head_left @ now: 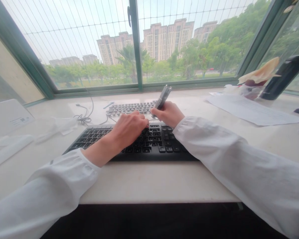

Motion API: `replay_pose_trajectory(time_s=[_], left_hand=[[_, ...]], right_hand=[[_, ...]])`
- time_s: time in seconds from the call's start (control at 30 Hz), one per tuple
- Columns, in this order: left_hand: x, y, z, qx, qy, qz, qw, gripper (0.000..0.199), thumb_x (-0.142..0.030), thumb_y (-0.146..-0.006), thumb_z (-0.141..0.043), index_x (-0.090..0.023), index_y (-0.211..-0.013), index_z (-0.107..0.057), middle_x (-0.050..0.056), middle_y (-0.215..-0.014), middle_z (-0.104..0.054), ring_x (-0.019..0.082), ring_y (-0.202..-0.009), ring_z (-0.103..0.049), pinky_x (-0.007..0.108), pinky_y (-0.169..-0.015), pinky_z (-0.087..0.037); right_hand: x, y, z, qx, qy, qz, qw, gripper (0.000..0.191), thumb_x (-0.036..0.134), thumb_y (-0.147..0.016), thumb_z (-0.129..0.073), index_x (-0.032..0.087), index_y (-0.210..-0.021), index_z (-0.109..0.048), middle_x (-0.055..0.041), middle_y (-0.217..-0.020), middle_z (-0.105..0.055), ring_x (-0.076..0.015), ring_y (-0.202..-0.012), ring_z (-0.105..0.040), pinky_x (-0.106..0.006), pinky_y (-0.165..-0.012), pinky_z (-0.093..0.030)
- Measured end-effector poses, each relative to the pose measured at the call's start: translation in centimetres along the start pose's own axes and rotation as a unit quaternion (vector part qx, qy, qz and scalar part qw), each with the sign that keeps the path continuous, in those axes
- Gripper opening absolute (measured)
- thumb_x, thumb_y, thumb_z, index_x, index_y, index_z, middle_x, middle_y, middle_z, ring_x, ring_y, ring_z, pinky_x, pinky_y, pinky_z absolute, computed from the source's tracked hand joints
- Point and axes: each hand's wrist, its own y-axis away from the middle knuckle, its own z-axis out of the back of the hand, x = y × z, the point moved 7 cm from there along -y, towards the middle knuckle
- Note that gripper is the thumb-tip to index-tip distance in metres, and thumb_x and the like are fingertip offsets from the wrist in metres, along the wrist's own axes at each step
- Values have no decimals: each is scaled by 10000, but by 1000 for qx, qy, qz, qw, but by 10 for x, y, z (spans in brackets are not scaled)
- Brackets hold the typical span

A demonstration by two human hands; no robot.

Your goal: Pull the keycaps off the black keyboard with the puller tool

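A black keyboard (149, 146) lies on the white surface in front of me. Most of its left and middle part shows bare key sockets, while keys (169, 142) sit on the number pad. My left hand (132, 127) rests over the keyboard's upper middle with its fingers curled together. Whatever its fingertips pinch or press is hidden. Just behind the keyboard's back edge, my right hand (169, 114) is closed around a slim grey tool (162, 97) with a shiny clear top, tilted up to the right. The tool's lower end is hidden. Loose keycaps (132, 108) lie in rows behind both hands.
A coiled cable (83, 119) and crumpled clear plastic (57, 127) lie at left, near a white box (10, 114). Printed paper (254, 108) lies at right, before a dark upright object (284, 78) and crumpled wrapping (260, 73). A window frame (137, 49) bounds the back.
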Motion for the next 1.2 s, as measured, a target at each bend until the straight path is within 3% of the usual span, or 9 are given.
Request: replay_pose_trajectory(time_s=[0.33, 0.57, 0.87, 0.97, 1.07, 1.2], left_hand=[[2, -2, -2, -19, 2, -37, 999, 223, -160, -905, -383, -152, -895, -606, 100, -870, -647, 221, -878, -580, 273, -598, -436], [6, -4, -5, -12, 16, -24, 999, 202, -166, -886, -396, -167, -902, -597, 86, -888, -643, 213, -876, -582, 258, -561, -398], [8, -4, -8, -5, 27, -2, 1000, 227, -198, -888, -383, -180, -928, -605, 91, -902, -642, 204, -843, -591, 257, -571, -405], [8, -4, -7, -4, 25, -3, 1000, 240, -192, -885, -375, -181, -936, -610, 94, -909, -645, 203, -851, -592, 256, -571, -410], [7, -4, -6, -8, 19, -6, 1000, 236, -182, -882, -378, -178, -928, -609, 96, -903, -646, 204, -857, -599, 253, -559, -407], [7, -4, -5, -16, 11, -14, 1000, 229, -195, -892, -373, -183, -919, -600, 88, -896, -648, 209, -861, -605, 251, -532, -393]], right_hand=[[-7, -2, -3, 19, -19, -28, 999, 298, 394, -740, -511, 179, -536, -546, -8, -532, -576, -133, -574, -526, -250, -578, -364], [-12, -7, -3, 97, -38, -41, 994, 378, 425, -776, -538, 160, -508, -553, -15, -546, -591, -112, -537, -512, -255, -616, -389], [-33, -15, -16, 199, -110, -65, 972, 349, 452, -766, -616, 142, -605, -605, -31, -565, -603, -99, -477, -472, -249, -513, -383], [-19, -11, -8, 176, -48, -38, 982, 357, 446, -771, -601, 151, -569, -614, -25, -539, -598, -109, -497, -496, -250, -538, -384], [1, -5, 1, 115, 1, -10, 993, 324, 402, -767, -593, 165, -547, -613, -24, -559, -624, -127, -549, -543, -246, -571, -386], [13, -1, 0, 71, 28, -5, 997, 301, 375, -786, -554, 179, -564, -607, -33, -567, -635, -150, -596, -574, -246, -577, -379]])
